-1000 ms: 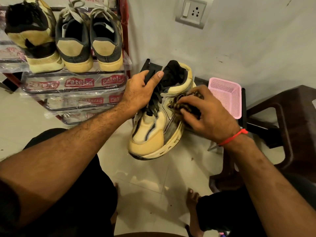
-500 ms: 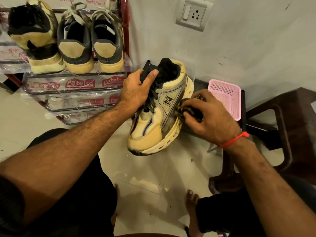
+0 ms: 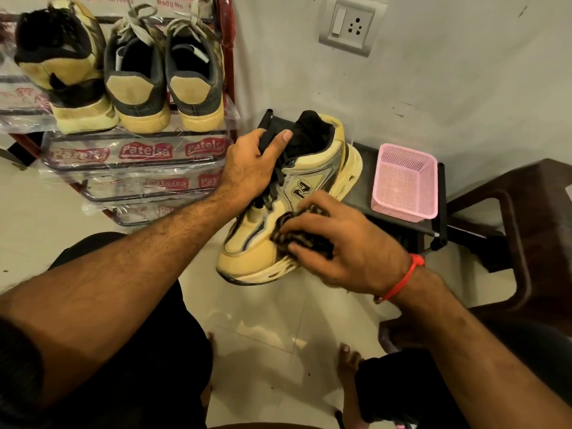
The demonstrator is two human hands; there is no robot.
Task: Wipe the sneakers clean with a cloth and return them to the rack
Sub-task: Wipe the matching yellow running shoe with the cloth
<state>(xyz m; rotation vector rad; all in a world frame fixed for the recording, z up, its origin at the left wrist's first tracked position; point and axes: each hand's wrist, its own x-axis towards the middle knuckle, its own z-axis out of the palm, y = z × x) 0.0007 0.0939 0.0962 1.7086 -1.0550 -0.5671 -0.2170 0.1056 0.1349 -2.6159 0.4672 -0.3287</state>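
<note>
A pale tiled floor [image 3: 272, 320] meets a grey wall carrying a switch socket [image 3: 351, 24]. At upper left, a shoe rack [image 3: 136, 164] holds three sneakers, heels facing the camera. In the middle, the left hand [image 3: 250, 168] grips the tongue of a yellow sneaker [image 3: 312, 181], fingers curled round it. The sneaker hangs above the floor, its long axis tilted, toe down toward the viewer, heel up toward the wall. The right hand [image 3: 349, 246] presses a dark patterned cloth [image 3: 305, 236] against its side, fingers bunched on the cloth. A pink basket [image 3: 402, 184] sits on a dark stool at right.
</note>
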